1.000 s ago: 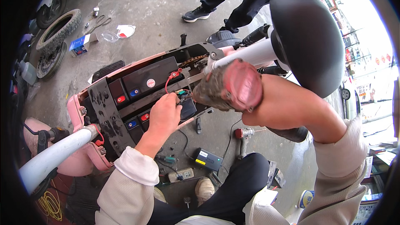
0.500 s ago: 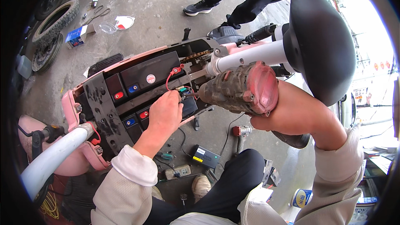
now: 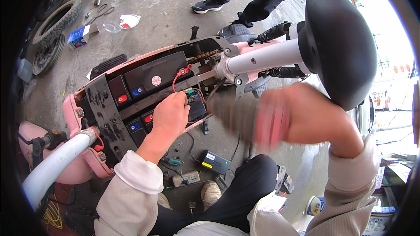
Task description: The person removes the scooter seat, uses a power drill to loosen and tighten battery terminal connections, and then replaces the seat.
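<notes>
In the middle lies a pink electric scooter's open frame, with several black batteries (image 3: 155,73) in its bay. My left hand (image 3: 169,112) is closed at the corner of the nearest right-hand battery (image 3: 197,109), beside a red wire (image 3: 176,81) and a small green connector. What its fingertips pinch is hidden. My right hand (image 3: 308,113) grips a worn cordless impact driver (image 3: 236,116) with a dark body and red rear. Motion smears the driver, and its tip is apart from my left hand.
A black seat (image 3: 341,48) on a white tube rises at the right. Another person's legs (image 3: 258,0) stand beyond the frame. A charger box (image 3: 215,163), a power strip (image 3: 187,178) and cords lie near my feet. Tyres (image 3: 57,24) and a blue box (image 3: 80,37) sit far left.
My right hand has swung the impact driver slightly down and away from the battery terminal. My left hand stays at the battery corner. The view has shifted slightly.
</notes>
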The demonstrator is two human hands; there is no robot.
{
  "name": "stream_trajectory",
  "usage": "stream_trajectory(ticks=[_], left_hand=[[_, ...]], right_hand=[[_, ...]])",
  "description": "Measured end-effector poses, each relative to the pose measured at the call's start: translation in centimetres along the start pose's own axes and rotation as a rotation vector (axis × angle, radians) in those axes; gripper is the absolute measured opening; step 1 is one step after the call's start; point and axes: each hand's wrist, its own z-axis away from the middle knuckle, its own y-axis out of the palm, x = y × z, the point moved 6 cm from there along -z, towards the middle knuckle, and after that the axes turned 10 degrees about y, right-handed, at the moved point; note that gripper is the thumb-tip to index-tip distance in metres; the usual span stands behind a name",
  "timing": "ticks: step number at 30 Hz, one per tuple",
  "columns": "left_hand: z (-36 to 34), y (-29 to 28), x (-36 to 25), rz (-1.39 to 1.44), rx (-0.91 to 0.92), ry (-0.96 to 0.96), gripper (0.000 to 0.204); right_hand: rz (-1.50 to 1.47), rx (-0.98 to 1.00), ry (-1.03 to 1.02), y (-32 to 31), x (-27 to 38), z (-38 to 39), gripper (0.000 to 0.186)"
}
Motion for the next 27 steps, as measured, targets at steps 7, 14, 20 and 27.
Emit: stream_trajectory(ticks=[7, 14, 20, 27], left_hand=[[-0.4, 0.8, -0.7, 0.02, 0.009, 0.02, 0.016], [-1.4, -0.1, -0.3, 0.057, -0.054, -0.029, 0.013], [-3.6, 0.6, -0.6, -0.106, -0.068, 0.097, 0.015], [-4.2, 0.2, -0.4, -0.272, 0.083, 0.014, 0.015]], right_hand=[[-0.571, -0.082, 0.121, 7.3, -5.4, 3.9, 0.038], [-1.662, -0.277, 0.207, 16.4, -9.1, 7.8, 0.06], [-1.891, -0.446, 0.121, 23.2, -10.9, 3.7, 0.05], [-1.995, -0.282, 0.042, 23.8, -13.3, 3.7, 0.047]])
